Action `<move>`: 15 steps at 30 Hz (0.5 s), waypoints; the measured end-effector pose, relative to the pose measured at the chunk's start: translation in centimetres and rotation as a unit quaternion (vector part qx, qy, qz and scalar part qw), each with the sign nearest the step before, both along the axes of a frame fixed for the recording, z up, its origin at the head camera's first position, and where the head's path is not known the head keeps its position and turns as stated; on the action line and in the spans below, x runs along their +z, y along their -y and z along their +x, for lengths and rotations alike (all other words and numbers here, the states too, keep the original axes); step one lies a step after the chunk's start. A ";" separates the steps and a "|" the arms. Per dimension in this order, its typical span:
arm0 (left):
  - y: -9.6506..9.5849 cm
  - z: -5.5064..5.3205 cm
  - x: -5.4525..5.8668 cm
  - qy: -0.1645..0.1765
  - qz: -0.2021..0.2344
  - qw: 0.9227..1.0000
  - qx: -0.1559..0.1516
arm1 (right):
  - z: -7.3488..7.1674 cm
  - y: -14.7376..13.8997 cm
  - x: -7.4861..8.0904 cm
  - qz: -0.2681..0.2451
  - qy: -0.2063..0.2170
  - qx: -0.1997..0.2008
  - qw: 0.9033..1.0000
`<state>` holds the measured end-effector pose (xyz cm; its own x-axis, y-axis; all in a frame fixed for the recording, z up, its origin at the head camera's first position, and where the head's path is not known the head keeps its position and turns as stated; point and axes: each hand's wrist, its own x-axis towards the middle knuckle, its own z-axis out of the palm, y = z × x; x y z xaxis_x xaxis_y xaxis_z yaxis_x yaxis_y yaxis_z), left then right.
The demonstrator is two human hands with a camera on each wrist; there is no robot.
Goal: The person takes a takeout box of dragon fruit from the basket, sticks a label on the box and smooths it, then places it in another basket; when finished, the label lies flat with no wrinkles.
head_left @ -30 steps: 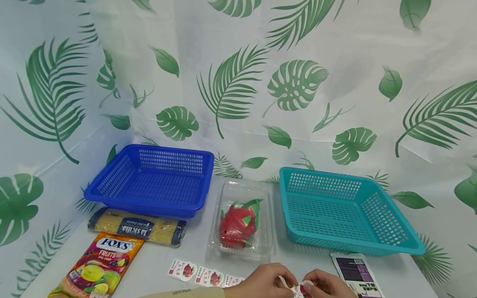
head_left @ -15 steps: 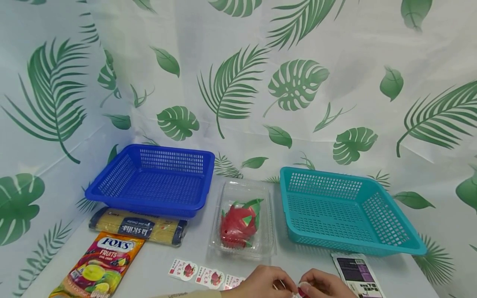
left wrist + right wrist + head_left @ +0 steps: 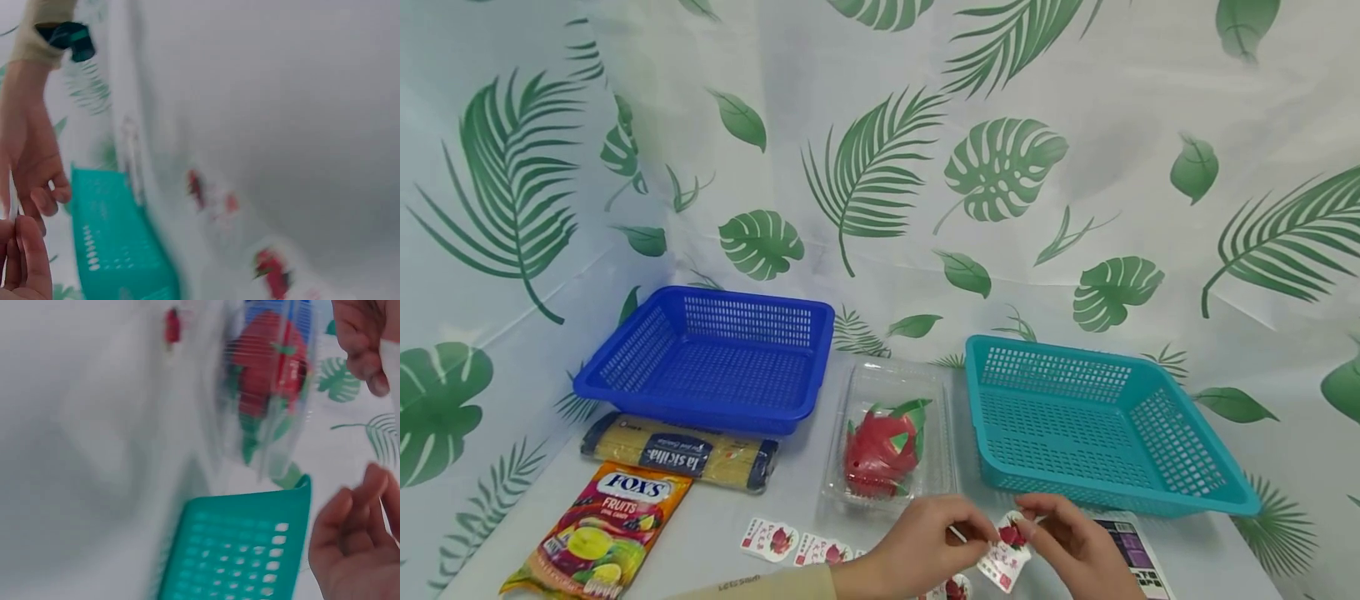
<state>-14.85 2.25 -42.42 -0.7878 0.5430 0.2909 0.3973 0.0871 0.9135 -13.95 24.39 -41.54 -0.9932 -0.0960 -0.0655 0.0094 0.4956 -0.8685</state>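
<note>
A white sticker (image 3: 1003, 557) with a red dragon fruit printed on it is held up above the table in the head view. My left hand (image 3: 921, 546) pinches its left edge between thumb and fingers. At its upper right edge my right hand (image 3: 1067, 542) has thumb and index finger pinching it. The right wrist view shows the pale sticker (image 3: 392, 369) cut by the frame's edge. Below my left forearm lies a strip of matching stickers (image 3: 769, 540), partly covered by that hand. Beyond both hands, a red dragon fruit (image 3: 880, 454) sits inside a clear plastic box (image 3: 942, 467).
A blue basket (image 3: 707, 408) stands back left and a teal basket (image 3: 1075, 487) back right. On the left lie a spaghetti pack (image 3: 677, 450) and a Fox's candy bag (image 3: 598, 533). A dark-and-white packet (image 3: 1138, 554) is partly behind my right hand.
Both hands have lifted up and away from the table's front edge with the sticker, which now faces the head camera and shows more fully. The baskets and packs stay put.
</note>
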 end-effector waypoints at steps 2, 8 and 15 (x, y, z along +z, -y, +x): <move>0.2 -0.4 0.9 0.004 0.013 0.999 0.030 | -0.1 0.6 0.7 0.017 -0.042 -0.040 0.998; 0.8 -1.9 2.6 0.000 0.031 0.991 0.130 | -0.6 2.2 1.9 0.048 -0.169 -0.060 0.983; 1.3 -3.2 3.1 -0.022 0.032 0.981 0.188 | -1.4 3.7 3.0 0.042 -0.192 -0.011 0.980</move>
